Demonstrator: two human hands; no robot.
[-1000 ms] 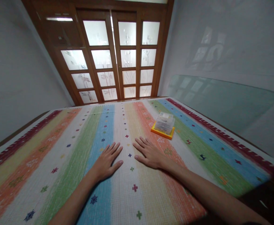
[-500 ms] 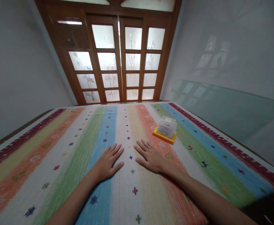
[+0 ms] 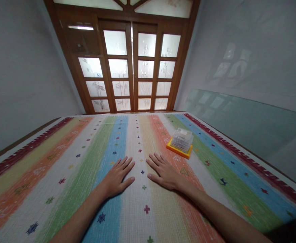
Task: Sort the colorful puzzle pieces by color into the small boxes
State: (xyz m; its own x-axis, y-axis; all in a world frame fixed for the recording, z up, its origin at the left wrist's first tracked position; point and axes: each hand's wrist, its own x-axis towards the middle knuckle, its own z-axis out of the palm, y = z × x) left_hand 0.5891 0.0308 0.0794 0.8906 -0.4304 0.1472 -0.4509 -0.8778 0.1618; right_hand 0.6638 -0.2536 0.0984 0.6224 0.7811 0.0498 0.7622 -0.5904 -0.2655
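Observation:
Palm down on the striped tablecloth point(image 3: 135, 216), my left hand point(image 3: 117, 177) lies flat with its fingers stretched out over the blue stripe. My right hand point(image 3: 164, 172) rests the same way on the cream and orange stripes, fingers spread and holding nothing. A gap of white cloth separates the two thumbs. Just beyond my right hand stands a clear plastic case point(image 3: 181, 139), apart from the fingers. Under it is a yellow-orange tray or base point(image 3: 178, 152). What the case contains is too small to make out.
Wooden doors point(image 3: 133, 67) with frosted panes stand past the table's far edge. Pale walls rise on both sides. Along the right wall leans or hangs a greenish glass panel point(image 3: 239, 114). A dark shape point(image 3: 293, 226) fills the lower right corner.
My hands stay flat in the same place on the cloth. The whole view has shifted slightly, so the doors and case appear a little lower and further right.

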